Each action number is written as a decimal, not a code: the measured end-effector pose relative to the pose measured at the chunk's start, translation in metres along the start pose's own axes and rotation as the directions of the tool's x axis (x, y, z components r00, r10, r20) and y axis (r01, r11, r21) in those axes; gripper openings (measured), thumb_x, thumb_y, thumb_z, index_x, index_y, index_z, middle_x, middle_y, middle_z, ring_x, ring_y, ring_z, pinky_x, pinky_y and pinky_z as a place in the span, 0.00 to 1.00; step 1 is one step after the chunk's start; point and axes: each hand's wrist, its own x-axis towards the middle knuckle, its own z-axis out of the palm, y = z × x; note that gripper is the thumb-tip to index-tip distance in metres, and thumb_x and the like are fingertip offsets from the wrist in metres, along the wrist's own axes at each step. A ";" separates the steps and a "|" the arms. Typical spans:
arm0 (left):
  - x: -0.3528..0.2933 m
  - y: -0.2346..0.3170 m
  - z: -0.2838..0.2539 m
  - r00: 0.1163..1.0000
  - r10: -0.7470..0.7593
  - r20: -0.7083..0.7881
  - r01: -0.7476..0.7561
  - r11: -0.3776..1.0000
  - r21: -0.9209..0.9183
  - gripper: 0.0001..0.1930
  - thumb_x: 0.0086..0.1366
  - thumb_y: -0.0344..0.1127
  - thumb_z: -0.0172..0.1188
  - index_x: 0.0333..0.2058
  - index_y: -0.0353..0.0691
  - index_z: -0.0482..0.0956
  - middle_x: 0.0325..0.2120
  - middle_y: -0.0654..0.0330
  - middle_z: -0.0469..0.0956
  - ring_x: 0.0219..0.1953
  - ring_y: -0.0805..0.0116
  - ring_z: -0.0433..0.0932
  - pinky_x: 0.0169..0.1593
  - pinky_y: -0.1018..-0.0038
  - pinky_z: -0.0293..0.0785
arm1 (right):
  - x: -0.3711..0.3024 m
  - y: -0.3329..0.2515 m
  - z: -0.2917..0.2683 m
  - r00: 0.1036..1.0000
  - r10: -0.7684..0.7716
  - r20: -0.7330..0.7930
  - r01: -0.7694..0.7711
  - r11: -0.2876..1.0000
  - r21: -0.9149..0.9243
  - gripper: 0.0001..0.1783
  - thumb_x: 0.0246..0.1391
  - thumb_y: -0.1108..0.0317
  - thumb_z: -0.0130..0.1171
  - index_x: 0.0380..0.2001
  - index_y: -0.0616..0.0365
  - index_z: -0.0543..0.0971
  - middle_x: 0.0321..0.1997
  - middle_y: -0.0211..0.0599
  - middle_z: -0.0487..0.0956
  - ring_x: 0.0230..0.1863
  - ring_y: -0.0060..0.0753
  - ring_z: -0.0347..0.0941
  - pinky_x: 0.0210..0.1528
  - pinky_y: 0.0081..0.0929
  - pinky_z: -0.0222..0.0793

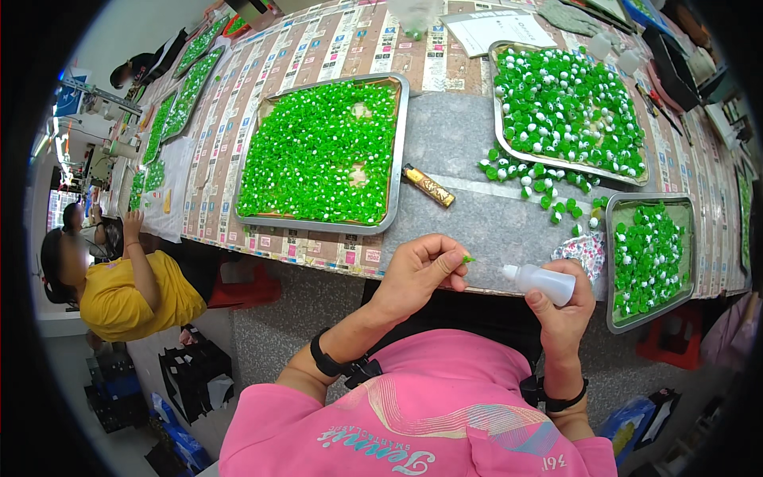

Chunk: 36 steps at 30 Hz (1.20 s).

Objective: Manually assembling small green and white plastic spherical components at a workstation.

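My left hand point(419, 276) is closed in a pinch on a small green plastic piece point(470, 258) at the table's near edge. My right hand point(566, 316) wraps round a white squeeze bottle point(547, 285), its nozzle pointing left toward the left hand. A gap remains between nozzle and piece. Beyond my left hand, a metal tray point(402, 119) is full of green pieces with white specks. Loose green-and-white pieces point(548, 189) lie on the grey mat point(453, 230) beyond the bottle. At the right, a smaller tray point(690, 230) holds more of them.
A large tray point(497, 103) heaped with green-and-white pieces stands at the far right. A brown-and-gold lighter-shaped item point(427, 185) lies on the mat. A floral cloth point(586, 253) sits beside the small tray. At the left, a person in yellow point(147, 294) works at the same table.
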 end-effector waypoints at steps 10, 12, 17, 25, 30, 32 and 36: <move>-0.001 0.001 -0.001 1.000 -0.011 -0.006 0.011 1.000 0.000 0.09 0.66 0.34 0.53 0.38 0.33 0.74 0.29 0.61 0.76 0.28 0.75 0.78 0.38 0.76 0.78 | -0.002 -0.004 0.002 1.000 0.020 -0.020 -0.019 0.999 0.042 0.22 0.39 0.61 0.73 0.34 0.62 0.75 0.33 0.31 0.72 0.33 0.22 0.67 0.36 0.20 0.63; -0.002 0.001 -0.002 1.000 -0.011 -0.003 0.011 1.000 -0.019 0.09 0.65 0.33 0.54 0.38 0.33 0.74 0.29 0.60 0.76 0.28 0.74 0.78 0.39 0.76 0.78 | -0.002 -0.003 0.002 1.000 0.014 -0.013 -0.014 0.999 0.038 0.22 0.39 0.61 0.73 0.34 0.62 0.75 0.33 0.31 0.71 0.33 0.22 0.67 0.36 0.19 0.63; -0.002 0.002 -0.003 1.000 -0.020 -0.002 0.020 0.999 -0.042 0.08 0.64 0.31 0.55 0.38 0.33 0.74 0.31 0.59 0.77 0.29 0.74 0.78 0.38 0.76 0.78 | -0.001 -0.004 0.005 1.000 -0.007 0.025 0.006 1.000 0.029 0.22 0.38 0.62 0.73 0.34 0.61 0.75 0.32 0.30 0.71 0.33 0.22 0.66 0.36 0.19 0.62; -0.001 0.005 -0.001 1.000 -0.012 -0.007 0.012 0.999 -0.048 0.07 0.64 0.30 0.55 0.38 0.33 0.75 0.30 0.60 0.77 0.29 0.74 0.78 0.38 0.77 0.77 | 0.003 -0.004 0.007 0.999 -0.029 0.034 0.030 0.999 -0.027 0.20 0.37 0.67 0.73 0.33 0.61 0.75 0.32 0.31 0.71 0.32 0.24 0.66 0.36 0.21 0.62; 0.000 0.001 0.000 0.999 -0.052 -0.002 0.052 0.998 -0.042 0.06 0.64 0.28 0.54 0.37 0.34 0.75 0.27 0.61 0.77 0.28 0.75 0.77 0.36 0.79 0.76 | -0.001 -0.006 0.008 0.999 -0.031 -0.042 0.026 0.992 -0.126 0.18 0.32 0.74 0.69 0.29 0.61 0.74 0.29 0.33 0.71 0.32 0.29 0.66 0.37 0.26 0.63; -0.002 -0.001 -0.001 0.997 -0.070 -0.010 0.070 0.996 -0.057 0.06 0.64 0.29 0.54 0.37 0.35 0.75 0.26 0.63 0.76 0.28 0.76 0.77 0.35 0.79 0.75 | -0.001 0.006 0.004 1.000 -0.021 -0.021 0.018 0.989 -0.145 0.20 0.36 0.65 0.68 0.32 0.60 0.71 0.30 0.26 0.68 0.31 0.19 0.64 0.35 0.19 0.62; -0.003 -0.005 -0.005 0.997 -0.070 0.014 0.071 0.995 -0.077 0.07 0.64 0.32 0.55 0.38 0.35 0.75 0.29 0.64 0.76 0.29 0.78 0.76 0.37 0.81 0.76 | 0.000 0.004 0.008 0.996 0.073 -0.047 -0.071 0.997 0.044 0.27 0.36 0.57 0.73 0.35 0.59 0.70 0.29 0.26 0.68 0.30 0.18 0.65 0.32 0.17 0.63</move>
